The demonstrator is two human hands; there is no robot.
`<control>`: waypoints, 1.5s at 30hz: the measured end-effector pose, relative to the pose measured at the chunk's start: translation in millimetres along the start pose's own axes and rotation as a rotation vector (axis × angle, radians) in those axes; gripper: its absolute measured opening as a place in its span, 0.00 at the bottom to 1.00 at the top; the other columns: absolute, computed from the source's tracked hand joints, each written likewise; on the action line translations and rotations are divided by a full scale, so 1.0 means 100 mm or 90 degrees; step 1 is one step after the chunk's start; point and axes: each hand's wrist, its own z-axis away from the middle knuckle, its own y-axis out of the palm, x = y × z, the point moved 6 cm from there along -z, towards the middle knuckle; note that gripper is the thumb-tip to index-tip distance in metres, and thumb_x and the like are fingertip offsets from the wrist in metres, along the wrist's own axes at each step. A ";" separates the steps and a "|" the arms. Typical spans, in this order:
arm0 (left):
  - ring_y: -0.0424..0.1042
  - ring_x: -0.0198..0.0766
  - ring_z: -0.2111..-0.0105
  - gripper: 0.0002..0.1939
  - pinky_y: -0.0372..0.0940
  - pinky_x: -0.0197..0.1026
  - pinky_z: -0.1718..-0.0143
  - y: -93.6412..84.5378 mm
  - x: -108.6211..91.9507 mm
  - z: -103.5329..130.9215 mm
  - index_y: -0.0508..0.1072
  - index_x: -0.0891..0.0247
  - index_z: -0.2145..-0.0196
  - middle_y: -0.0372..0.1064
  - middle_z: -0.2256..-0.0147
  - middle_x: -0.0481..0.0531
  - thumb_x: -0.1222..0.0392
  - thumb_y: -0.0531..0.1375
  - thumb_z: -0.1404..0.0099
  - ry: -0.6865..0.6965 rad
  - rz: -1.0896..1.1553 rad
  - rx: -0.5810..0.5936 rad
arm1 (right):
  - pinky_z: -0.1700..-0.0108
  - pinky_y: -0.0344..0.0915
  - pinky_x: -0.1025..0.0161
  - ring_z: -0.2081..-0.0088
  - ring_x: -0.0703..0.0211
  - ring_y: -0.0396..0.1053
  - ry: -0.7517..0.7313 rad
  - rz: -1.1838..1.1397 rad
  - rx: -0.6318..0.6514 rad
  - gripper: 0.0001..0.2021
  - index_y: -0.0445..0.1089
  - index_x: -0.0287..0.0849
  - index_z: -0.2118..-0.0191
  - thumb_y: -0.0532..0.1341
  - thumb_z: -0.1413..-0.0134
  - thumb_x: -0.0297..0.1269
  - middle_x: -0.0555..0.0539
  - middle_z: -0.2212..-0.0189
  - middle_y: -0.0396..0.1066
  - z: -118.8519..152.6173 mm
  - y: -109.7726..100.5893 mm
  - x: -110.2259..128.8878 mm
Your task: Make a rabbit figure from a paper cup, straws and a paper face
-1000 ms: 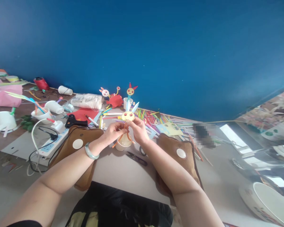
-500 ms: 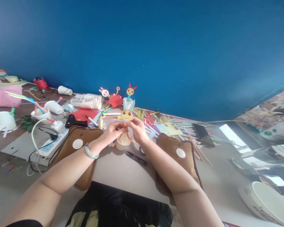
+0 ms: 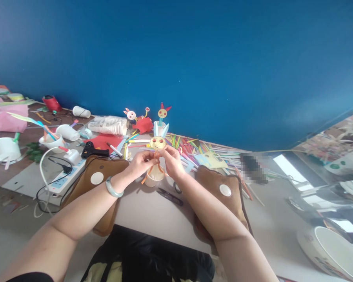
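A puppet with a round yellow smiling face (image 3: 158, 143) is between my hands, low over the table. Two light-blue ears rise above the face, and orange strips run down from it to a white paper cup (image 3: 154, 179). My left hand (image 3: 144, 162), with a pale bangle at the wrist, pinches the orange strips just below the face. My right hand (image 3: 172, 161) is closed on the puppet at the face's lower right edge. Black thread snips (image 3: 170, 196) lie on the table in front of the cup.
Brown cushions (image 3: 95, 180) (image 3: 220, 192) lie under or beside both forearms. A power strip (image 3: 66, 178) with cables and a black glue gun (image 3: 94, 150) are at left. Behind are finished puppets (image 3: 162, 113), stacked cups (image 3: 110, 126) and colored sticks (image 3: 191, 149). A white bowl (image 3: 332, 250) stands right.
The puppet's face has tipped slightly, and its light-blue ears now stand out more clearly above it. Both hands keep their hold in nearly the same place.
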 end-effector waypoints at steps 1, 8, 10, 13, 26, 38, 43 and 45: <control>0.71 0.38 0.69 0.16 0.67 0.39 0.67 0.00 0.00 0.00 0.75 0.65 0.71 0.72 0.72 0.51 0.47 0.67 0.42 0.000 -0.001 -0.002 | 0.65 0.63 0.64 0.73 0.64 0.64 0.000 0.000 -0.002 0.12 0.67 0.43 0.78 0.67 0.53 0.41 0.53 0.78 0.69 0.00 -0.01 -0.01; 0.72 0.40 0.68 0.19 0.69 0.41 0.65 -0.01 -0.02 0.00 0.76 0.64 0.71 0.74 0.71 0.52 0.44 0.68 0.44 0.001 -0.008 -0.016 | 0.66 0.61 0.64 0.74 0.65 0.61 0.011 -0.015 -0.017 0.12 0.67 0.43 0.78 0.67 0.54 0.43 0.54 0.79 0.66 -0.04 -0.05 -0.07; 0.73 0.41 0.68 0.19 0.69 0.41 0.65 -0.01 -0.03 0.00 0.76 0.64 0.71 0.74 0.71 0.52 0.43 0.68 0.44 -0.001 -0.005 -0.014 | 0.66 0.60 0.64 0.74 0.65 0.61 0.019 -0.023 -0.012 0.12 0.66 0.44 0.78 0.67 0.54 0.43 0.54 0.80 0.66 -0.04 -0.04 -0.09; 0.73 0.41 0.68 0.18 0.70 0.42 0.65 0.00 -0.04 0.01 0.77 0.63 0.70 0.75 0.70 0.52 0.44 0.68 0.44 -0.003 0.008 -0.010 | 0.66 0.61 0.64 0.74 0.64 0.62 0.027 -0.027 -0.007 0.12 0.65 0.44 0.78 0.66 0.54 0.43 0.54 0.79 0.66 -0.03 -0.03 -0.09; 0.70 0.38 0.71 0.09 0.67 0.38 0.70 0.01 -0.04 0.00 0.74 0.64 0.72 0.72 0.73 0.50 0.55 0.65 0.42 0.022 -0.055 -0.009 | 0.66 0.63 0.63 0.73 0.63 0.64 0.036 -0.007 0.002 0.11 0.70 0.43 0.76 0.69 0.55 0.43 0.53 0.77 0.70 0.02 0.02 -0.03; 0.73 0.40 0.69 0.11 0.68 0.39 0.67 0.00 -0.01 -0.01 0.75 0.64 0.70 0.75 0.71 0.52 0.53 0.65 0.42 0.018 -0.040 -0.005 | 0.66 0.63 0.63 0.73 0.64 0.63 0.016 -0.010 -0.019 0.13 0.69 0.43 0.76 0.70 0.55 0.44 0.54 0.77 0.70 0.02 0.00 -0.01; 0.74 0.40 0.67 0.11 0.67 0.39 0.67 -0.02 0.02 -0.02 0.78 0.64 0.65 0.77 0.68 0.52 0.54 0.66 0.42 0.023 -0.052 -0.023 | 0.62 0.65 0.61 0.72 0.63 0.65 -0.026 -0.002 -0.039 0.15 0.68 0.44 0.78 0.70 0.54 0.47 0.53 0.77 0.71 0.00 -0.03 0.06; 0.73 0.39 0.68 0.11 0.67 0.39 0.66 -0.03 0.03 -0.02 0.78 0.64 0.66 0.77 0.68 0.52 0.54 0.65 0.42 0.014 -0.054 -0.027 | 0.62 0.66 0.61 0.72 0.62 0.66 -0.015 0.014 -0.030 0.15 0.71 0.44 0.77 0.71 0.54 0.48 0.52 0.76 0.72 0.00 -0.03 0.06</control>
